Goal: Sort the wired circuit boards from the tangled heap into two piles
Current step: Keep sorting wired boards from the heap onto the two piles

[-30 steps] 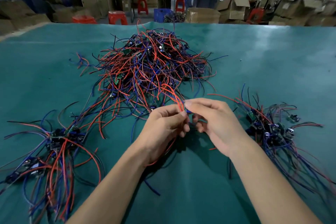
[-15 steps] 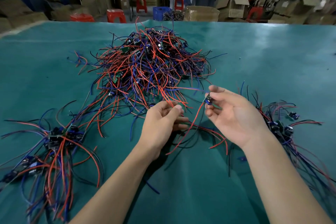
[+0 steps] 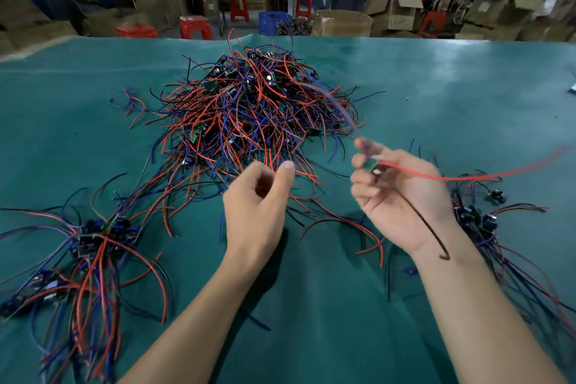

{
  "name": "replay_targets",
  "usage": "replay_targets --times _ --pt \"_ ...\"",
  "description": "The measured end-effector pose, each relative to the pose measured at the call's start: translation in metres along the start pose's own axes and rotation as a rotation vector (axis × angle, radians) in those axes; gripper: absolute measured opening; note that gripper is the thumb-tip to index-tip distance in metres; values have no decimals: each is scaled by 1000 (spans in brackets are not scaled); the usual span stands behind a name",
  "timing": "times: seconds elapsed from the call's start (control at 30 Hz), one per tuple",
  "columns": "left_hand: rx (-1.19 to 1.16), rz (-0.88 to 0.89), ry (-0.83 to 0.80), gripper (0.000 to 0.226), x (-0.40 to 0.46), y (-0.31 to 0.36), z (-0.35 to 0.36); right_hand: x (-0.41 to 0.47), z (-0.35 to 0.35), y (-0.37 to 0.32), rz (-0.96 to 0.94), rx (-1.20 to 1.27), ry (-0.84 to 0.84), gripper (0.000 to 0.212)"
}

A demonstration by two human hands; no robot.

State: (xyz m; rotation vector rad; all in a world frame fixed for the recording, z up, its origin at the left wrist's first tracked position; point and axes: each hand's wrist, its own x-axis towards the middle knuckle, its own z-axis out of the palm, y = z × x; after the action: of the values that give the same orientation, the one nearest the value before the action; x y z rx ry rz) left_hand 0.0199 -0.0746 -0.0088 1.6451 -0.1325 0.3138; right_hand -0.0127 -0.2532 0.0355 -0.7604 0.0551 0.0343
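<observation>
A tangled heap point(image 3: 249, 112) of small circuit boards with red, blue and black wires lies in the middle of the green table point(image 3: 452, 97). A sorted pile point(image 3: 93, 237) sits at the left, another pile point(image 3: 480, 218) at the right, partly behind my right wrist. My right hand point(image 3: 396, 196) pinches one small green board point(image 3: 371, 164) above the table; its red wire streams right, a blue one goes up, a black one hangs over my wrist. My left hand point(image 3: 258, 206) hovers at the heap's near edge, fingers curled; whether it holds a wire is unclear.
Loose red and black wires point(image 3: 358, 227) lie between my hands. Beyond the table's far edge stand cardboard boxes point(image 3: 396, 9), red stools point(image 3: 196, 26) and a blue crate point(image 3: 274, 22). People work at benches in the background.
My right hand has pulled the board free of the heap and swung it right and up, wires trailing and blurred. My left hand has let go and stayed near the heap's edge.
</observation>
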Motion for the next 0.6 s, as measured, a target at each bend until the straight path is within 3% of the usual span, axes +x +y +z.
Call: replay_targets --times 0.1,0.17,0.33,0.43,0.53,0.6 --pt "-352 -274 -414 42 -1 7 5 6 3 19 -46 -372 70 26" --pt "-398 -298 -536 37 -3 6 8 9 2 29 -137 -550 157 26" --pt "-377 -219 -550 13 0 -3 5 12 -3 32 -134 -547 143 26" --pt "-355 -180 -576 15 0 -5 3 12 -4 29 -33 -472 110 21" --pt "-338 -170 -573 13 -1 -5 4 10 -6 26 16 -465 77 36" --pt "-329 -175 -572 14 -1 -6 5 9 -7 24 -6 -494 54 26"
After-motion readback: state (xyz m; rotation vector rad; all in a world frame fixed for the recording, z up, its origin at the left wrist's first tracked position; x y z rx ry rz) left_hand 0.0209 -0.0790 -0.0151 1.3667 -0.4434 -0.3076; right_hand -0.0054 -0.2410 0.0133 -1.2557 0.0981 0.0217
